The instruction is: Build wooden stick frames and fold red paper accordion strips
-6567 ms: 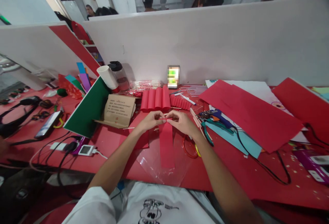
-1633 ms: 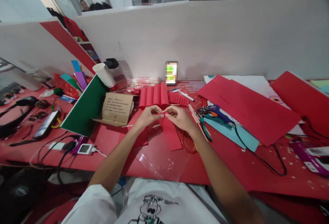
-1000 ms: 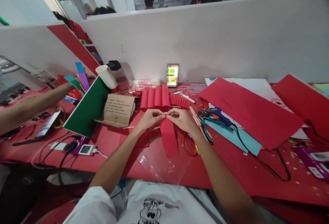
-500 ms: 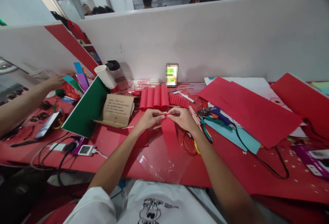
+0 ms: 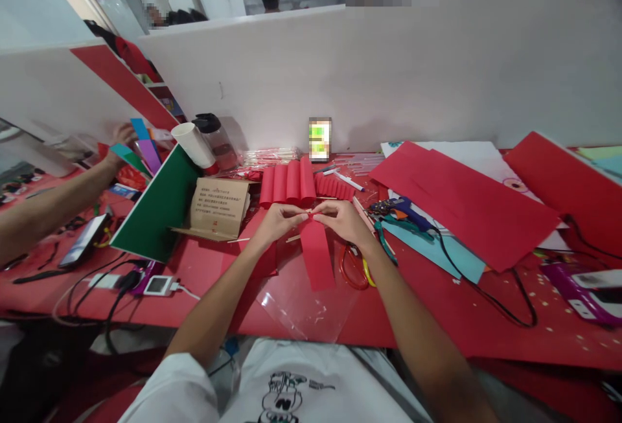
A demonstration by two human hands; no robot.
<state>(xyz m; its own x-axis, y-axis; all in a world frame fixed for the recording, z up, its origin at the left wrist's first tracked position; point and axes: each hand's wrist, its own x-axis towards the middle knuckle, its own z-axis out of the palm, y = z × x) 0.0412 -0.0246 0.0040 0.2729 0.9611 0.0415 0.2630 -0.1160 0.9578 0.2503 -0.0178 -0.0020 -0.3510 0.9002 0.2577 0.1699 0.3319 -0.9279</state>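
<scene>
A red paper strip (image 5: 317, 258) hangs down toward me from between my two hands. My left hand (image 5: 284, 221) pinches its far end from the left, thumb against fingers. From the other side my right hand (image 5: 343, 219) pinches the same end, its thumb close to the left one. A small pale bit shows between the fingertips, too small to make out. Just beyond my hands stand several red paper rolls (image 5: 287, 183), with thinner red rolls (image 5: 335, 188) to their right. Under the strip lies a clear plastic sheet (image 5: 301, 313).
Left are a brown cardboard box (image 5: 218, 206), a green board (image 5: 155, 212) and a bottle (image 5: 217, 141). Right lie scissors (image 5: 354, 271), a glue gun (image 5: 411, 212), pliers (image 5: 386, 241) and red sheets (image 5: 466, 203). A phone (image 5: 319, 139) leans on the partition. Another person's arm (image 5: 63, 199) reaches in at left.
The near end of the strip has swung slightly and now shows more clearly. Both hands keep their pinch. The other person's arm at left has shifted, and the view has moved a little.
</scene>
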